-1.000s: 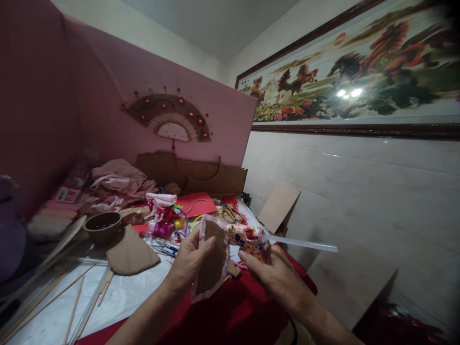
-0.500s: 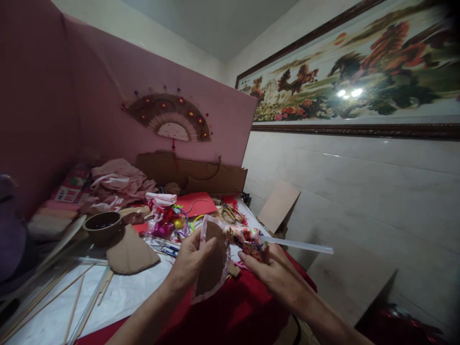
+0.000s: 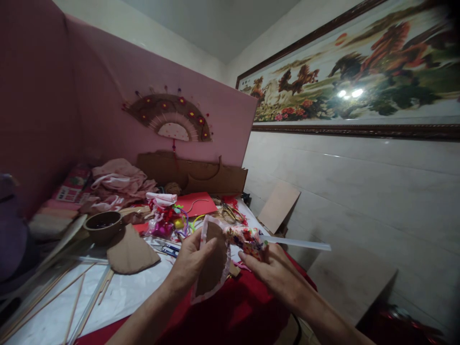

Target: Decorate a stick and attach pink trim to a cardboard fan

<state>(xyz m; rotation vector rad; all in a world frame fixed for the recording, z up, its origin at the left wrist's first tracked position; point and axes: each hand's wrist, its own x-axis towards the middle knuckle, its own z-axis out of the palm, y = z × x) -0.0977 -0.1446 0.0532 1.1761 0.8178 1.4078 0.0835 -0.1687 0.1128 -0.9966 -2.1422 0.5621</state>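
Note:
My left hand (image 3: pixel 194 256) grips a half-round cardboard piece (image 3: pixel 212 268) edged with pale pink cloth, thumb lying on its brown face. It is held upright over the front of the table. In my right hand (image 3: pixel 264 263) is a glue gun (image 3: pixel 247 238) with a flowery covering, its front pointing left at the cardboard's edge. A long translucent glue stick (image 3: pixel 298 243) juts out of its back toward the right. Whether the nozzle touches the cloth edge cannot be made out. The fingers under the gun are partly hidden.
Left on the table stand a brown bowl (image 3: pixel 103 226), a fan-shaped cardboard piece (image 3: pixel 132 251) and thin sticks (image 3: pixel 74 306). Behind my hands lie scissors (image 3: pixel 232 213), red paper (image 3: pixel 197 203) and colourful craft bits (image 3: pixel 161 223). A decorated fan (image 3: pixel 168 112) hangs on the pink panel.
The glue stick's free end has shifted slightly left, toward the gun. Both hands and the cardboard piece stay nearly still.

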